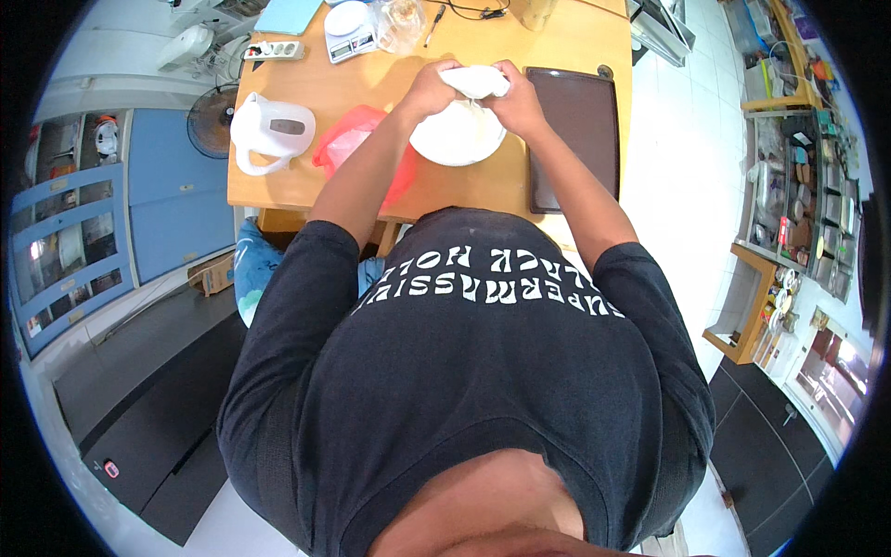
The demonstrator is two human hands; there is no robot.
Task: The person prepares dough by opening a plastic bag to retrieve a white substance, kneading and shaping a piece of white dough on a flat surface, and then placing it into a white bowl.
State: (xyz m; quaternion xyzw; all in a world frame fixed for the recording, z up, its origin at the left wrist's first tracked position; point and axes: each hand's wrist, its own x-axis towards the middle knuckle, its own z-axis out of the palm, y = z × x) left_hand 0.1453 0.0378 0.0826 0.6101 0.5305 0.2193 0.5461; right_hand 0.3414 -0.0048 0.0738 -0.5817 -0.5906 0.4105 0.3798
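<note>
Both my hands grip a white, rounded lump that looks like dough [476, 82] over the far part of a white bowl [457, 144]. My left hand [432, 91] closes on its left end and my right hand [516, 100] on its right end. Some of the fingers are hidden behind the lump. A pale strand or smear shows in the bowl just below it. Left of the bowl, partly behind my left forearm, lies a red plastic bag [345, 139]. A dark brown tray [575, 139] lies to the right, beside my right forearm.
A white electric kettle [272, 133] stands at the table's left edge. Farther back are a power strip [274, 50], a kitchen scale [351, 42], a clear plastic bag [399, 26], a pen [433, 26] and a black cable [478, 13]. A fan [212, 121] stands beyond the left edge.
</note>
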